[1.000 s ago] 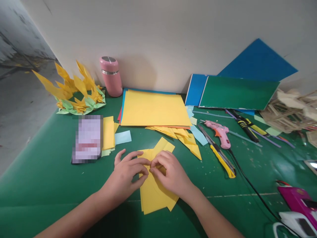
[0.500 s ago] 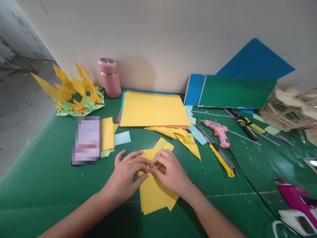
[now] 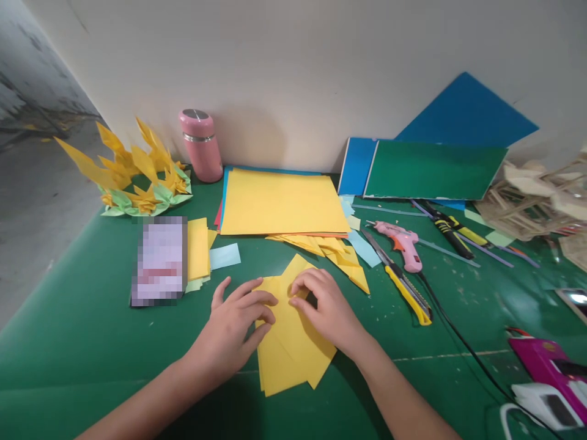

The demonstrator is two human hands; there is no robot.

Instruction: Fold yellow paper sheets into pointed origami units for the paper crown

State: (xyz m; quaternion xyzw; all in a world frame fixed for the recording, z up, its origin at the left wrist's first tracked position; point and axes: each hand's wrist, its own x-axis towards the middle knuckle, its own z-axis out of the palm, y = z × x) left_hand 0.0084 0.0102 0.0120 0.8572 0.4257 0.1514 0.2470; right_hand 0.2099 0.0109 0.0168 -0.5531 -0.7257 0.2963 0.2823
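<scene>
Several yellow paper sheets (image 3: 288, 357) lie overlapped at odd angles on the green table in front of me. My left hand (image 3: 241, 315) is over their left edge, fingers spread and curved, with nothing visible in it. On the other side, my right hand (image 3: 325, 311) hovers over or rests lightly on the upper right of the sheets. Its fingers are bent, and a small gap shows between thumb and index finger. Whether its fingertips touch the paper I cannot tell. Folded yellow paper pieces (image 3: 342, 256) lie just beyond, partly under a stack of coloured sheets (image 3: 284, 201).
Right of the sheets are a yellow utility knife (image 3: 410, 296), a pink glue gun (image 3: 403, 244) with its cord, and pliers (image 3: 452, 235). To the left stand a blurred-out device (image 3: 160, 260), a yellow-green paper crown (image 3: 147, 189) and a pink flask (image 3: 202, 146). Boards (image 3: 435, 171) lean on the wall.
My right hand has moved right, away from the left fingertips it was meeting, and a gap now separates the hands. My left hand has hardly moved. The view has shifted slightly.
</scene>
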